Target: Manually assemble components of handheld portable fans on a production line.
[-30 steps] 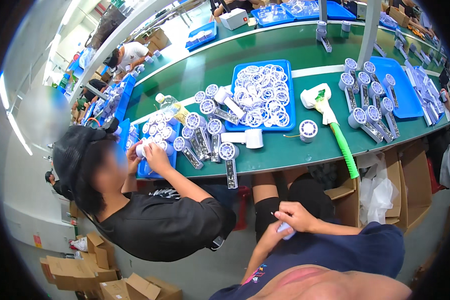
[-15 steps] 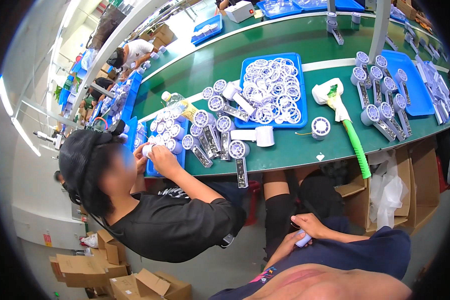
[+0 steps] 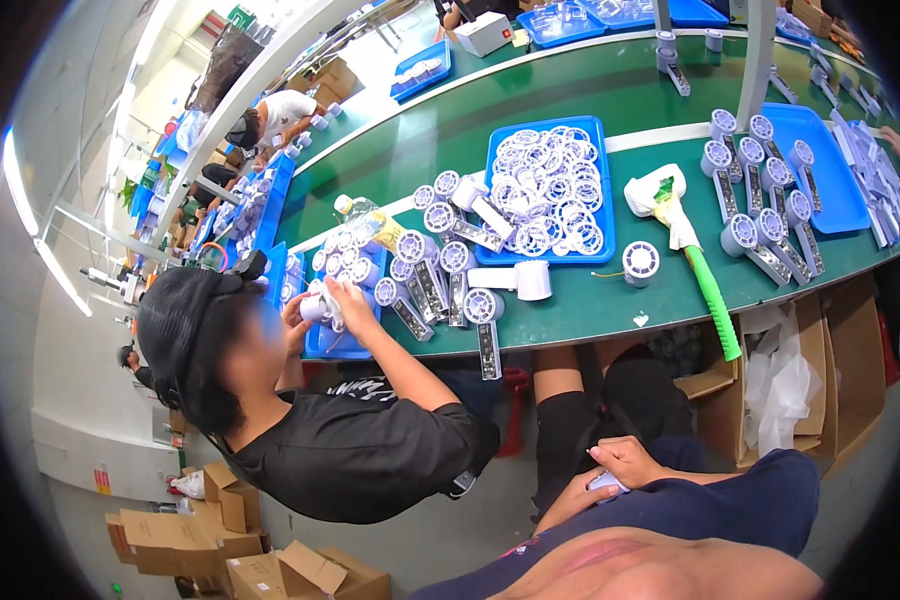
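Low in front of my body, my left hand (image 3: pixel 573 498) is wrapped round a pale white plastic part (image 3: pixel 607 483), of which only a short piece shows. Just above it, my right hand (image 3: pixel 627 461) is closed with its fingers curled, close against the same part. What those fingers grip is hidden. On the bench beyond my knees stands a single round white fan-like housing (image 3: pixel 640 263) with a thin wire at its side. A hammer (image 3: pixel 705 285) with a green handle and a wrapped white head lies to its right.
A blue tray (image 3: pixel 607 215) holds many white rings. Housings with long handles stand left of it and near another blue tray (image 3: pixel 850 205). At my left a co-worker in black (image 3: pixel 370 455) handles a white housing. Open cartons (image 3: pixel 850 370) stand under the bench at right.
My hands stay together, and less of the plastic part shows between them. The co-worker's white housing has been turned and brought lower. The whole view has shifted slightly.
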The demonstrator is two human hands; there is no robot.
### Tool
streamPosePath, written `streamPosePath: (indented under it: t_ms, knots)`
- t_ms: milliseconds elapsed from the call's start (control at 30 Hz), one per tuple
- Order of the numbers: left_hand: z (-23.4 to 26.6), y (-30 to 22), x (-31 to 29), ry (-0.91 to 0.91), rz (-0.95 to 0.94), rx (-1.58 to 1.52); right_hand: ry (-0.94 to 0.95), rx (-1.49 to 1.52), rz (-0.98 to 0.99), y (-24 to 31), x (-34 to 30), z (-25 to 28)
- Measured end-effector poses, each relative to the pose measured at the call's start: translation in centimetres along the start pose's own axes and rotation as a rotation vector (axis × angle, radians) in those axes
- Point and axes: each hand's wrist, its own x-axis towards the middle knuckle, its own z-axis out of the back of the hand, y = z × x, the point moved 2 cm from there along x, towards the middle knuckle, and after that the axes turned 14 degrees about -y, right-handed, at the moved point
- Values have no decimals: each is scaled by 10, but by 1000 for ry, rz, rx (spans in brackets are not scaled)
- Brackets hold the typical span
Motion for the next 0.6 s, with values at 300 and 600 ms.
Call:
streamPosePath:
  t_ms: [300, 600]
  knots:
    - [-5, -14, -7, -61, -4, 4, 36, 49, 53, -2, 1, -3]
    - [-2, -8, -3, -76, -2, 100, 88, 68, 92, -9, 1, -1]
